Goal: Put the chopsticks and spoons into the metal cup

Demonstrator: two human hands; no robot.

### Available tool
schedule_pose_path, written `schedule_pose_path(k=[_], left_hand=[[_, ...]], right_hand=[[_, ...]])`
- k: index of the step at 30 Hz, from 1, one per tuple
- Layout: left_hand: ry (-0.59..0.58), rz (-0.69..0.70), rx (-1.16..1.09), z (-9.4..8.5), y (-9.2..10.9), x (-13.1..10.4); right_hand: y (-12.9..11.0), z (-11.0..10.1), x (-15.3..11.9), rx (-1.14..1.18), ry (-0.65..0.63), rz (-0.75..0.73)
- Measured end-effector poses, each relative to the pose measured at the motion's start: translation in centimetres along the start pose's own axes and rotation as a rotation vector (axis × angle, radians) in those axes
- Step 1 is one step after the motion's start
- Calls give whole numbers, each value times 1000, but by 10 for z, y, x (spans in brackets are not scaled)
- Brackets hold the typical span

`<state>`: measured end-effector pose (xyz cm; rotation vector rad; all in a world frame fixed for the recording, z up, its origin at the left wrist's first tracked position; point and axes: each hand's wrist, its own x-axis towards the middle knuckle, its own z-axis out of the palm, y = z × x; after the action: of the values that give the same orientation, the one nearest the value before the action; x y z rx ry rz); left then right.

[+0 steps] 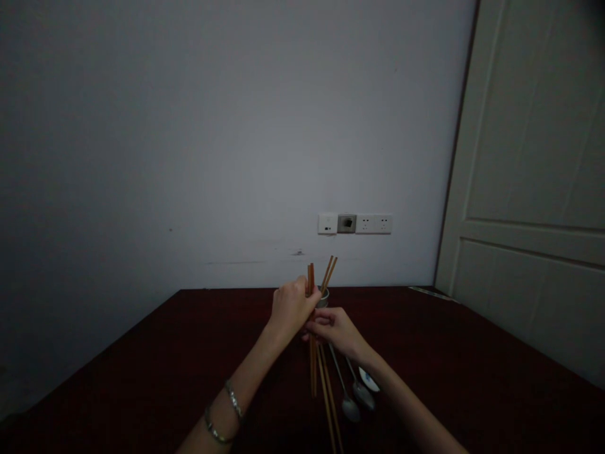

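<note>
My left hand (293, 304) is closed around a pair of wooden chopsticks (310, 277), whose reddish upper ends stick up above my fist. Just below and to the right, my right hand (335, 329) pinches the same chopsticks, with its fingertips partly hidden behind them. Their lower ends appear to point down towards me. Behind my hands stands a small round holder (324, 297), mostly covered by them, with another pair of chopsticks (329, 272) leaning in it. More chopsticks (328, 397) lie on the table below my hands.
Beside the lying chopsticks are two metal spoons, one nearer (350, 410) and one farther right (363, 396). A white spoon-like piece with blue marking (368, 379) is partly under my right forearm. The dark red table (165, 378) meets a wall with sockets (373, 224).
</note>
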<state>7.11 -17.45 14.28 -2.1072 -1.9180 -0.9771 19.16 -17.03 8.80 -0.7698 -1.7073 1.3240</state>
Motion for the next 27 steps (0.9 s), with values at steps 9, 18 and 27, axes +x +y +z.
schedule_pose_path(k=[9,18,27], left_hand=[[-122,-27,-1097,-10,-19,15],[-217,-110,-1299,-9,-18,14],[-259,-52,-1237,-17,-16,11]], right_hand=[[-19,-11,1,29,-82,46],[-11,-18,7,-53,-159,26],[-76,-53,12,-354,296,-364]])
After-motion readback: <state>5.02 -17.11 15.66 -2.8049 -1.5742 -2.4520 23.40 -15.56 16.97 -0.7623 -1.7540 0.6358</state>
